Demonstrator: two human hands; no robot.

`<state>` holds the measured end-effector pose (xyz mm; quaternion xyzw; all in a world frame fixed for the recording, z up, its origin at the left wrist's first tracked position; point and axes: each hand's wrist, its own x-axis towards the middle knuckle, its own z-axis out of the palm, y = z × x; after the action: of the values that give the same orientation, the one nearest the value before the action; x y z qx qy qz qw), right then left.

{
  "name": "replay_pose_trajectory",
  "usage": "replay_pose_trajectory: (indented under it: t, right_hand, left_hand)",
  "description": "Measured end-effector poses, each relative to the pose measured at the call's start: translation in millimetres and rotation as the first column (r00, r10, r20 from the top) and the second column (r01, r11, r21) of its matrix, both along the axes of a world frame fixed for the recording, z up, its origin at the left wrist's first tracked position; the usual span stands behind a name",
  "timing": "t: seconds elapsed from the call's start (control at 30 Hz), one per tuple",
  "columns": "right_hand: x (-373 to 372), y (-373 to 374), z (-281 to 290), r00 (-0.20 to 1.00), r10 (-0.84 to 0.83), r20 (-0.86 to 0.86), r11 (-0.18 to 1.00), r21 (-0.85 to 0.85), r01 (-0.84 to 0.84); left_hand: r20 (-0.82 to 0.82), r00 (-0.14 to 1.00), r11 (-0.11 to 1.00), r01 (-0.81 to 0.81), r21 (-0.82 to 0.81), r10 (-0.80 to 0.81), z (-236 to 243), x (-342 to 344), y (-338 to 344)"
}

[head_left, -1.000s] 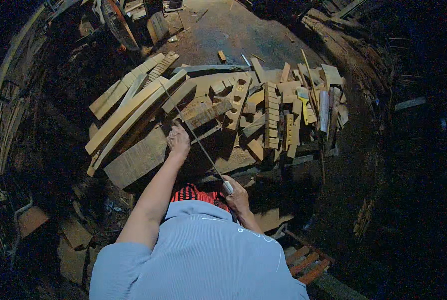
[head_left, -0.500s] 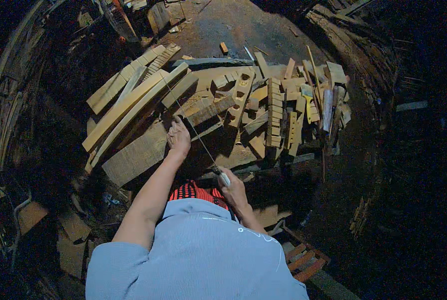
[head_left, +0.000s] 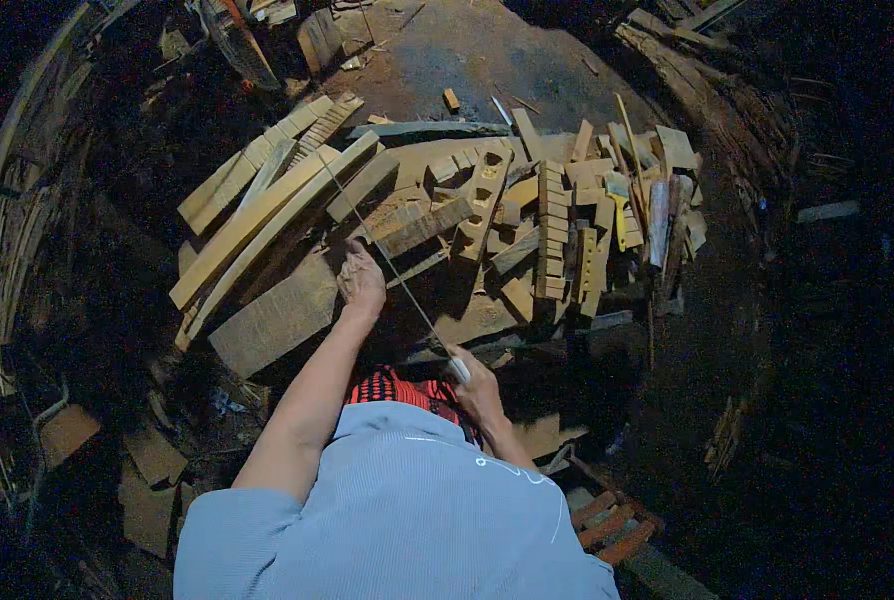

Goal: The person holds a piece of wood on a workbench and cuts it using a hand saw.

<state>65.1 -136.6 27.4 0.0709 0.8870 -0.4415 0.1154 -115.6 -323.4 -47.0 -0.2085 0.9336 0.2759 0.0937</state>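
My right hand [head_left: 480, 390] is closed around the pale handle [head_left: 459, 370] of a handsaw. Its long thin blade [head_left: 407, 291] runs away to the upper left, seen nearly edge-on, across the wood on the bench. Close to the left of the blade, my left hand [head_left: 363, 284] has its fingers curled at the dark gap beside a wide rough board [head_left: 275, 312]; what they grip is hidden in shadow. Right of the blade lies a thick wood block [head_left: 422, 228]. Beyond my left hand, long curved pale boards [head_left: 272, 225] lie slanted.
Several cut blocks, a holed strip [head_left: 484, 200] and a notched strip [head_left: 551, 235] crowd the bench's right side. A yellow-handled tool [head_left: 620, 215] and a pale roll [head_left: 657, 222] lie among them. A slatted wooden piece [head_left: 617, 530] is low at right; wood is stacked around the dark edges.
My right hand and the saw handle have shifted slightly down and right, toward me. My left hand stays at nearly the same spot beside the blade.
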Motion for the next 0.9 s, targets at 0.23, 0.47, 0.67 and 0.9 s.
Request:
replay_pose_trajectory:
  t: [0.23, 0.47, 0.67, 0.9]
  right_hand:
    - [59, 24, 18, 0.991, -0.043, 0.129, 0.997, -0.053, 0.05]
    - [-5, -6, 5, 0.999, 0.022, 0.026, 1.0, 0.002, -0.022]
    - [-73, -29, 1, 0.996, 0.085, -0.022, 0.996, -0.007, -0.085]
    - [-17, -15, 6, 0.999, 0.03, -0.024, 0.999, -0.016, -0.03]
  left_hand:
    - [-0.107, 0.982, 0.983, -0.147, 0.108, 0.158, -43, -6, -2]
    - [-0.152, 0.986, 0.997, 0.071, 0.025, -0.066, -34, -2, -9]
    - [-0.197, 0.98, 0.99, -0.012, -0.143, -0.017, -23, 2, -2]
    - [-0.002, 0.996, 0.994, -0.092, 0.062, 0.092, -10, -5, -1]
